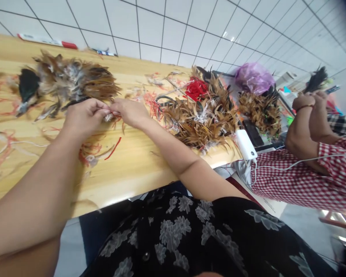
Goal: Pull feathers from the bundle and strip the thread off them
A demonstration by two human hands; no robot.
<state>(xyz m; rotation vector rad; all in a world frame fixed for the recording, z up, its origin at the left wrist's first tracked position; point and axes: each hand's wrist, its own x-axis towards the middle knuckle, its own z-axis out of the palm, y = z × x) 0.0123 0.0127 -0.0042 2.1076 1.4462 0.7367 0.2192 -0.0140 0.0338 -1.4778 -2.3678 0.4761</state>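
Over the wooden table (127,161), my left hand (85,117) and my right hand (131,112) meet fingertip to fingertip. The left thumb and fingers are pinched on a small feather tuft (108,117), whose pale, fluffy end shows below the fingertips. Beside it the right fingers press together; whatever lies between them is hidden. Just beyond my left hand spreads a large pile of brown and grey feathers (75,79), with a black-green feather (29,85) at its left. Red string scraps (90,152) lie on the table nearer to me.
To the right lie more brown feather bundles (203,119), red string (196,88), a purple plastic bag (255,78), a white power bank (246,144) and a dark phone (253,132). A co-worker's hands (310,100) hold dark feathers. Markers (47,41) line the tiled wall.
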